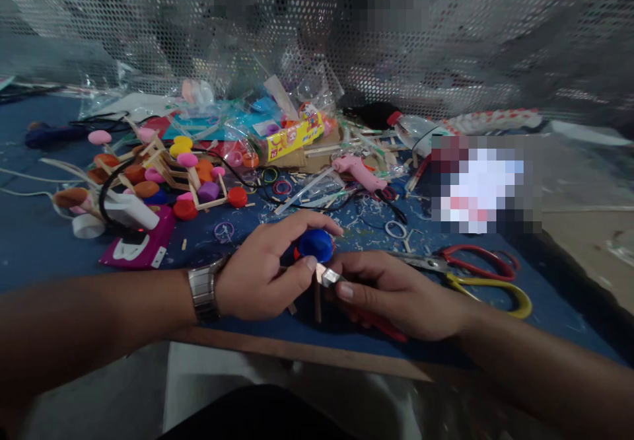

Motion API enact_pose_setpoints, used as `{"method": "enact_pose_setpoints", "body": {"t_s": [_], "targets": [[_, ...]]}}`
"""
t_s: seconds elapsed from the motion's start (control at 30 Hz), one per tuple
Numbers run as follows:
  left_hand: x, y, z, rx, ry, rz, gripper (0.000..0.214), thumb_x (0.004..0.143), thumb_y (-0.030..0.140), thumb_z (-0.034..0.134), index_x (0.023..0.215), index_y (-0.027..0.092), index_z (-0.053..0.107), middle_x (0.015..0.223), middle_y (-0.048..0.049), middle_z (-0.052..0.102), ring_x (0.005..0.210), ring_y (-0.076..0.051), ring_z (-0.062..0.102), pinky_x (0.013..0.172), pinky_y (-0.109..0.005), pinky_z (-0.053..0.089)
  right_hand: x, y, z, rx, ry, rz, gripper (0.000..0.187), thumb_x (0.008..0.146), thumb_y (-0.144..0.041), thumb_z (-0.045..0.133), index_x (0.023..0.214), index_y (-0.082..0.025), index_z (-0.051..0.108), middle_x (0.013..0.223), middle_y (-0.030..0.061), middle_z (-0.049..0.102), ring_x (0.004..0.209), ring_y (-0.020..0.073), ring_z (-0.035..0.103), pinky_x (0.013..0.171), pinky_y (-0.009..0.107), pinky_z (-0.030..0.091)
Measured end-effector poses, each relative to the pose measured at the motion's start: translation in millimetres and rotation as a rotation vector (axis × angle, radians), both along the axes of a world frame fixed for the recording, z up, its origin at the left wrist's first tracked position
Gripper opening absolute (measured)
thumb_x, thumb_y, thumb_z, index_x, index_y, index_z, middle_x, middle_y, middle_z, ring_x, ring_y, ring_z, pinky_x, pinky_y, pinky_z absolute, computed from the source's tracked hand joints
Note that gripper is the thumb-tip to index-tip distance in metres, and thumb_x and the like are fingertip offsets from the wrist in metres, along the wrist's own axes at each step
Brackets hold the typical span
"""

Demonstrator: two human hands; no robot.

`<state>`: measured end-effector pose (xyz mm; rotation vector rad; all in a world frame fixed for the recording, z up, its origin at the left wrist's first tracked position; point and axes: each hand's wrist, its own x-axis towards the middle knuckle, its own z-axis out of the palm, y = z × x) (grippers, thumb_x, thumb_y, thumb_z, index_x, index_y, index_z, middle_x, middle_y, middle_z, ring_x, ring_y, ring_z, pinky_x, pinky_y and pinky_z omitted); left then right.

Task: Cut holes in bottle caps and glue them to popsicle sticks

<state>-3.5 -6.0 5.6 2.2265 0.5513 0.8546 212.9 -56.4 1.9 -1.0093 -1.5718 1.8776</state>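
Note:
My left hand (262, 268), with a metal watch (203, 291) on its wrist, curls thumb and index finger round a blue bottle cap (316, 246). A bit of red shows at the cap's left side. In my right hand (401, 288) is a tool with a metal head and red handles, which looks like pliers (384, 326). The tool's head is close to my left thumb tip, just below the cap. A thin wooden stick (317, 302) points down from there; whether it is joined to the cap I cannot tell.
Wooden-stick frames with coloured caps (208, 192) stand to the left, behind a purple power strip (148, 245). A pink glue gun (361, 174) lies behind my hands among glue strings. Scissors (475, 265) with red and yellow handles lie beside my right hand. Mesh (317, 24) rises behind.

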Motion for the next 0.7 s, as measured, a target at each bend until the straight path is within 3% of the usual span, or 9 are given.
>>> {"method": "enact_pose_setpoints", "body": {"t_s": [0.1, 0.2, 0.27, 0.4, 0.6, 0.7], "targets": [[0.8, -1.2, -0.6, 0.027, -0.014, -0.067, 0.046, 0.082, 0.01, 0.048, 0.125, 0.022, 0.057, 0.12, -0.007, 0.073, 0.102, -0.02, 0.07, 0.093, -0.036, 0.053, -0.1, 1.0, -0.5, 0.023, -0.009, 0.003, 0.041, 0.093, -0.056, 0.065, 0.082, -0.019, 0.056, 0.067, -0.0039, 0.055, 0.052, 0.0069, 0.046, 0.048, 0.02, 0.04], [1.2, -2.4, -0.2, 0.062, -0.005, -0.123, 0.034, 0.082, 0.009, 0.045, 0.109, 0.022, 0.06, 0.096, -0.002, 0.075, 0.083, -0.017, 0.067, 0.086, -0.034, 0.05, 0.7, 1.3, -1.7, 0.032, -0.017, -0.009, 0.041, 0.092, -0.057, 0.066, 0.084, -0.018, 0.057, 0.068, -0.0042, 0.053, 0.055, 0.0075, 0.047, 0.05, 0.02, 0.041], [0.9, -2.7, 1.0, 0.038, 0.022, -0.092, 0.024, 0.082, 0.009, 0.045, 0.098, 0.021, 0.058, 0.088, -0.001, 0.071, 0.077, -0.016, 0.063, 0.081, -0.032, 0.049, 1.3, 0.9, -2.0, 0.028, -0.025, -0.013, 0.042, 0.092, -0.058, 0.066, 0.084, -0.018, 0.057, 0.068, -0.0039, 0.054, 0.055, 0.0073, 0.046, 0.049, 0.02, 0.04], [-0.2, -2.0, 3.5, -0.074, 0.008, -0.001, 0.016, 0.087, 0.014, 0.047, 0.099, 0.02, 0.055, 0.089, -0.0014, 0.065, 0.074, -0.015, 0.058, 0.072, -0.029, 0.047, 1.7, -0.1, -1.2, -0.008, -0.029, -0.03, 0.044, 0.092, -0.06, 0.065, 0.082, -0.018, 0.055, 0.067, -0.0034, 0.055, 0.053, 0.0071, 0.047, 0.047, 0.019, 0.039], [0.6, -3.2, 1.1, -0.108, -0.021, 0.011, 0.013, 0.101, 0.027, 0.043, 0.098, 0.019, 0.053, 0.083, -0.0009, 0.06, 0.072, -0.015, 0.055, 0.068, -0.029, 0.048, 1.5, -0.2, -1.2, 0.006, -0.053, -0.04, 0.045, 0.092, -0.061, 0.065, 0.081, -0.019, 0.054, 0.067, -0.0026, 0.055, 0.053, 0.0078, 0.048, 0.045, 0.019, 0.038], [2.0, -3.7, -3.2, -0.105, -0.042, 0.033, 0.016, 0.1, 0.02, 0.046, 0.113, 0.02, 0.054, 0.103, -0.0052, 0.067, 0.083, -0.015, 0.063, 0.076, -0.031, 0.052, 1.8, -0.3, -1.9, -0.013, -0.064, -0.041, 0.046, 0.091, -0.063, 0.064, 0.081, -0.019, 0.053, 0.067, -0.0028, 0.056, 0.053, 0.0079, 0.049, 0.048, 0.021, 0.04]]}}
